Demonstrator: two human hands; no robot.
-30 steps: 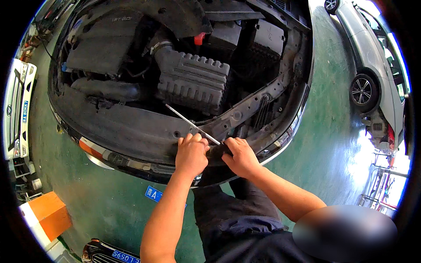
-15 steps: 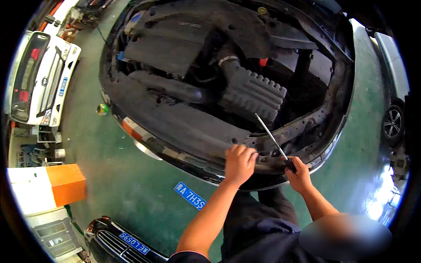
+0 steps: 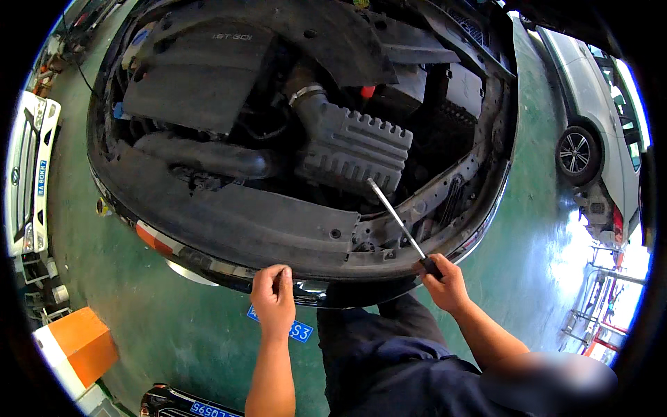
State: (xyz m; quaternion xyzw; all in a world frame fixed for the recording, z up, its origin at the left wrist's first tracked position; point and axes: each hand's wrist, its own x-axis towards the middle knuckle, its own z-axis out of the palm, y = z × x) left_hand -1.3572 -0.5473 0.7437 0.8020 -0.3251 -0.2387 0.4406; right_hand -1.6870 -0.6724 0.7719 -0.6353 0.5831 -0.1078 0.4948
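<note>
In the head view, the person stands at the nose of a car with the bonnet up, both forearms coming in from the lower edge. The right hand (image 3: 445,281) is closed around the dark handle of a long screwdriver (image 3: 396,217), whose bright shaft slants up and to the left from the fist, its tip ending in front of the ribbed black air box (image 3: 351,146). Whether the tip touches anything there cannot be told. The left hand (image 3: 274,299) is loosely curled with the fingertips pinched on the front lip of the black plastic radiator cover (image 3: 257,226), just left of the point where the cover ends at the latch area. It holds nothing loose.

Beyond both hands lies the engine bay, with a thick black intake hose (image 3: 208,158) above the left hand and a flat engine cover (image 3: 194,76) farther on. Below the left hand a blue number plate (image 3: 288,326) shows against the green floor (image 3: 174,333). Far to the left of the left hand sits an orange box (image 3: 80,344); well to the right of the right hand stands a silver car (image 3: 590,132).

To work well here, the shaft would probably need bringing down square onto a fastener, with the left hand steadying the cover so that the tip does not skid across the plastic.
</note>
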